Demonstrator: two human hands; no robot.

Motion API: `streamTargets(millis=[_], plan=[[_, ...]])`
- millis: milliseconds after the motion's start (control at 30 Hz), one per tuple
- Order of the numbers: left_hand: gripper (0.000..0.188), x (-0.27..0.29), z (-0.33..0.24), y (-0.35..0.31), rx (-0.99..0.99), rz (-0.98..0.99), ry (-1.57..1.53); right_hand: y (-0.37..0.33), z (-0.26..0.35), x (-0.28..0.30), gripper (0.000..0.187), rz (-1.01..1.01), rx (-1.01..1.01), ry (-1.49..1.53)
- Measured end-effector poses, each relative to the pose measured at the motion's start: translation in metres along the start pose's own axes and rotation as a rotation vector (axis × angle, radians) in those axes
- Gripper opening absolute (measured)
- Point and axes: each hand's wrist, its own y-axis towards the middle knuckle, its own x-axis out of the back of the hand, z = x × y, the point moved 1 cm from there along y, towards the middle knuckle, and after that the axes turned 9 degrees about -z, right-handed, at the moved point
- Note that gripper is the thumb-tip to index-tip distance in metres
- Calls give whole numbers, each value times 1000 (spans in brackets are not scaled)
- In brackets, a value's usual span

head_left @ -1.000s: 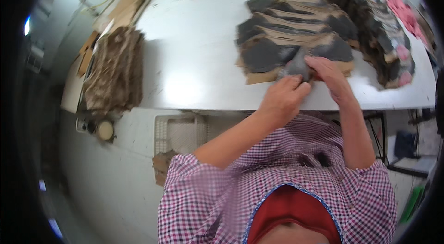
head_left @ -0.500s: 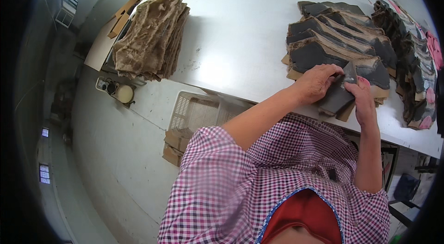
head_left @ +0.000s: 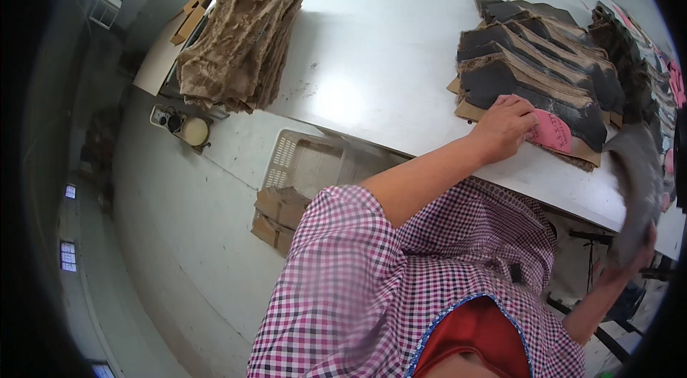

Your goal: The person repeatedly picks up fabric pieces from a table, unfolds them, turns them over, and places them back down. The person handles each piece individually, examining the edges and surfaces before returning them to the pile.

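Grey-faced fur panels (head_left: 494, 81) are lying in overlapping, stepped rows near the front edge of the white table (head_left: 379, 41), their matte dark faces showing upward and their brown pile fringing the wavy, scalloped edges. One lifted panel (head_left: 637, 188) is hanging off to the right, beyond the rows; it is curving in a long, limp arc, grey and soft-looking, and motion blur is hiding its finer texture. The right hand (head_left: 642, 255) is gripping its lower end, though the exact finger placement is blurring out. The left hand (head_left: 507, 126) is resting at the near side of the rows, fingers curled nearly closed against a pink card (head_left: 552, 132), flat, smooth, round-ended and marked with dark writing; I cannot tell whether they are pinching it or just touching it. Farther right, more furry pieces (head_left: 628, 74) are standing in a dark, shaggy row. Across the table, a thick stack of brown fur pieces (head_left: 236, 41) is showing matted, ridged pile and ragged edges.
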Motion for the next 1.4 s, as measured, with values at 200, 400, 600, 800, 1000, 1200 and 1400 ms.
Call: streamTargets(millis=[200, 400, 600, 800, 1000, 1200, 1400], plan=[[36, 113, 18, 8, -122, -344, 299, -3, 41, 114, 42, -322, 529, -617], [28, 347, 74, -9, 337, -150, 1286, 2, 17, 156, 42, -405, 711, -1001], [39, 414, 103, -33, 522, -5, 1455, 14, 9, 152, 42, -372, 797, -1121], [29, 420, 112, -25, 601, 94, 1496, 13, 11, 152, 42, -370, 849, -1183], [15, 426, 117, -25, 571, -70, 1398, 11, 12, 152, 42, -356, 877, -1216], [15, 442, 124, -23, 722, -320, 1182, 11, 11, 153, 42, -354, 904, -1245], [16, 430, 120, -20, 569, -191, 1280, 8, 10, 154, 42, -361, 934, -1277]])
